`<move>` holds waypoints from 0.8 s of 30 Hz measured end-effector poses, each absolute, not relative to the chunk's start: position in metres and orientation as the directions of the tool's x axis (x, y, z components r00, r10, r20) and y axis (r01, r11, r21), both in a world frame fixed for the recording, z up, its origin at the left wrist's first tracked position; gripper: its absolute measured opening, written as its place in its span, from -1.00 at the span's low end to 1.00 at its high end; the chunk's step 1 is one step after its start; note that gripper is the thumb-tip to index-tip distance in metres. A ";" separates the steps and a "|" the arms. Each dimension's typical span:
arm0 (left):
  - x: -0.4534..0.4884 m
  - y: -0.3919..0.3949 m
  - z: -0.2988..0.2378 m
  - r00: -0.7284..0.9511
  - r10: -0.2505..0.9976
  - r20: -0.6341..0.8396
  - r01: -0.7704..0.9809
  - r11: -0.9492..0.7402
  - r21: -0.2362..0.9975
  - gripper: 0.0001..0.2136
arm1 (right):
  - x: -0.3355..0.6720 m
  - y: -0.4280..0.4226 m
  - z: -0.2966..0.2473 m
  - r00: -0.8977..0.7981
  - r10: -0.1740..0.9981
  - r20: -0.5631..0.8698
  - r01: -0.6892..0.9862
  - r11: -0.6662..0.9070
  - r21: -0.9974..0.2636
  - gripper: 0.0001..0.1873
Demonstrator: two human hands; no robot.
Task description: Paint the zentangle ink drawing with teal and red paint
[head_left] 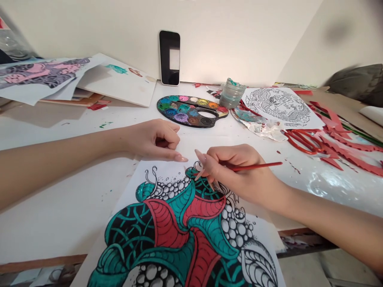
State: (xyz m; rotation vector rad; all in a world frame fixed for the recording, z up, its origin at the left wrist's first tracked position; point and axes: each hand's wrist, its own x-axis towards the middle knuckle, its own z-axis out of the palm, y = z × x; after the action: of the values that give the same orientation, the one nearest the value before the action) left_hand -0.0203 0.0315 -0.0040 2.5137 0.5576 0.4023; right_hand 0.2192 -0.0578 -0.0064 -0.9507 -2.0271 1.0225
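In my right hand (236,169) is a thin red paintbrush (259,166), pinched between thumb and fingers. Its tip points down at the upper part of a patterned drawing (203,207) on white paper. Teal and red swirls fill much of the pattern, while bubble and leaf shapes on its right stay black and white. My left hand (157,139) rests at the paper's top edge with its fingers curled in and its thumb stretched along the sheet. I see nothing in its fingers. The drawing's lower end runs out of view.
Beyond my hands lie a paint palette (220,121), a jar of cloudy water (232,95) and a stained crumpled sheet (263,126). Red-handled scissors (305,141), red paper strips (350,149) and a dragon drawing (278,105) are at right. A phone (170,57) leans on the wall.
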 end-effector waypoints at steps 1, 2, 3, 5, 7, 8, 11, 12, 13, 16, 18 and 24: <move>-0.020 0.031 -0.004 0.871 0.460 0.170 0.301 -0.775 0.556 -0.53 | 0.219 -0.058 -0.006 -0.504 0.829 0.241 0.309 0.433 -0.847 -0.55; -0.020 0.031 -0.003 0.872 0.457 0.172 0.297 -0.776 0.557 -0.53 | 0.219 -0.058 -0.006 -0.494 0.832 0.252 0.313 0.440 -0.842 -0.55; -0.020 0.031 -0.003 0.874 0.455 0.174 0.293 -0.777 0.557 -0.53 | 0.219 -0.058 -0.005 -0.484 0.834 0.264 0.317 0.449 -0.836 -0.54; -0.020 0.031 -0.002 0.876 0.450 0.171 0.293 -0.780 0.554 -0.53 | 0.219 -0.058 -0.005 -0.478 0.832 0.281 0.320 0.462 -0.827 -0.54; -0.020 0.031 -0.002 0.878 0.447 0.168 0.293 -0.782 0.549 -0.53 | 0.219 -0.059 -0.005 -0.499 0.820 0.279 0.316 0.472 -0.823 -0.54; -0.020 0.031 -0.002 0.878 0.447 0.170 0.292 -0.782 0.550 -0.53 | 0.219 -0.059 -0.005 -0.514 0.811 0.278 0.313 0.480 -0.819 -0.54; -0.020 0.031 -0.002 0.877 0.447 0.176 0.285 -0.779 0.559 -0.53 | 0.219 -0.060 -0.006 -0.533 0.793 0.294 0.321 0.511 -0.797 -0.54; -0.020 0.031 -0.002 0.877 0.446 0.178 0.282 -0.778 0.561 -0.53 | 0.219 -0.060 -0.007 -0.521 0.797 0.307 0.327 0.518 -0.790 -0.54; -0.019 0.031 -0.002 0.877 0.447 0.177 0.283 -0.777 0.562 -0.53 | 0.219 -0.060 -0.007 -0.506 0.803 0.316 0.334 0.520 -0.786 -0.55; -0.019 0.031 -0.001 0.876 0.451 0.170 0.291 -0.776 0.560 -0.53 | 0.219 -0.060 -0.007 -0.501 0.805 0.318 0.334 0.520 -0.786 -0.55; -0.019 0.031 -0.001 0.875 0.455 0.165 0.295 -0.773 0.562 -0.54 | 0.220 -0.060 -0.006 -0.535 0.786 0.311 0.322 0.530 -0.785 -0.55; -0.019 0.031 -0.002 0.873 0.456 0.173 0.292 -0.773 0.563 -0.53 | 0.219 -0.060 -0.006 -0.497 0.806 0.321 0.340 0.522 -0.782 -0.53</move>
State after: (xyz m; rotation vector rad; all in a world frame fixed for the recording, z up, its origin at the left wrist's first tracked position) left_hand -0.0195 0.0311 -0.0021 2.5046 0.5423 0.4077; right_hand 0.2189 -0.0597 -0.0063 -0.9288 -2.0692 0.8609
